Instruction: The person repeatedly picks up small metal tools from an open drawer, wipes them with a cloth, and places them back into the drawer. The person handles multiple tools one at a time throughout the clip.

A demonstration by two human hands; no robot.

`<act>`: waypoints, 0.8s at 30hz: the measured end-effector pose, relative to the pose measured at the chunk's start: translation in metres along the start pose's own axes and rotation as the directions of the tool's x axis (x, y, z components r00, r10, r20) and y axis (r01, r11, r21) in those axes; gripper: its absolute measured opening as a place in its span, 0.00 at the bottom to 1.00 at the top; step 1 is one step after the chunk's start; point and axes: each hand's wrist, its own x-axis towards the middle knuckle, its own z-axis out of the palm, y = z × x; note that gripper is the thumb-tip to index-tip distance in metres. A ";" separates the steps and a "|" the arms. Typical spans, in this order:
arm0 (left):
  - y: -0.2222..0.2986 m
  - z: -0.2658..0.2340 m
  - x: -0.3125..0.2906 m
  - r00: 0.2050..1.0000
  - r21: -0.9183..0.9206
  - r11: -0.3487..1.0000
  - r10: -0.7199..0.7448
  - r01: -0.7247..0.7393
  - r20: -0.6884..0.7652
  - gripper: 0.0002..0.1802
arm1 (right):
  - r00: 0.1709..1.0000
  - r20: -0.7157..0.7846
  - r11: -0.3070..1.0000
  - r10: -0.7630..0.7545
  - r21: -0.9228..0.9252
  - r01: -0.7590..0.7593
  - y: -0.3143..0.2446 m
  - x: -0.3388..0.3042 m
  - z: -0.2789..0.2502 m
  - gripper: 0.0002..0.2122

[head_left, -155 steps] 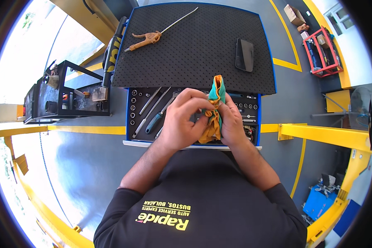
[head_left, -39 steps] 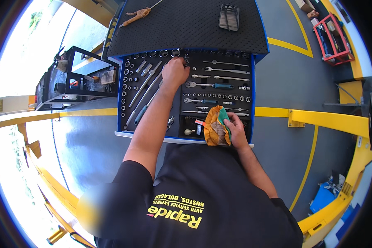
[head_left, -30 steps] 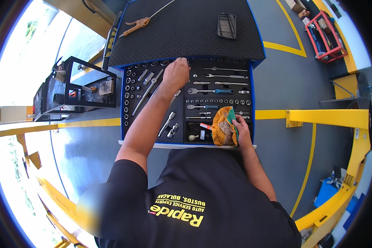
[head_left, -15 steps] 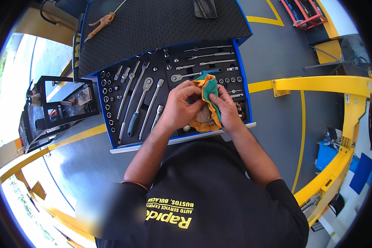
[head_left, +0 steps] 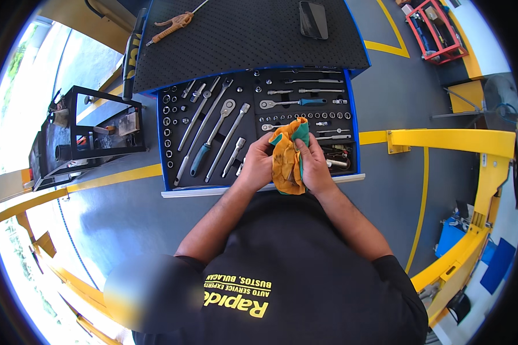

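Observation:
Bunched between my two hands is an orange and green cloth, with dark smudges on its orange side. My left hand grips its left edge, fingers partly hidden behind it. On the other edge, my right hand pinches the cloth with the thumb in front. Whether anything is wrapped inside cannot be seen. Both hands are above the front of an open tool drawer. In its black foam lie a large ratchet with a teal handle, a smaller ratchet, extension bars and rows of sockets.
Above the drawer, the cabinet's black top carries an air blow gun and a phone. Yellow lift arms flank me. A black metal frame stand is at left, a red cart at far right.
The cloth has been turned and spread so more orange faces up. My hands have come slightly lower in the picture, and the left one has shifted to the cloth's edge. The view has shifted.

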 end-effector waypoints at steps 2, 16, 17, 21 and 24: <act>-0.007 0.002 -0.003 0.999 0.166 0.985 0.041 -0.039 -0.005 0.16 | 0.999 -0.038 0.994 0.033 -0.101 -0.037 0.005 0.002 -0.005 0.09; -0.061 -0.034 -0.007 0.989 0.293 0.947 0.145 -0.135 -0.013 0.11 | 0.993 0.118 0.958 -0.020 -0.283 0.053 0.056 -0.009 -0.044 0.13; -0.057 -0.034 -0.003 0.998 0.333 0.941 0.053 -0.058 0.025 0.12 | 0.994 0.100 0.921 -0.041 -0.382 0.076 0.050 -0.006 -0.045 0.14; -0.028 -0.035 0.006 0.989 0.016 0.994 -0.106 0.105 0.105 0.16 | 0.962 0.270 0.872 0.037 -0.480 0.101 0.023 0.011 -0.040 0.10; 0.011 -0.036 0.019 0.989 0.109 0.994 -0.010 -0.006 0.147 0.15 | 0.945 0.313 0.954 0.101 -0.300 -0.002 0.003 0.031 -0.029 0.09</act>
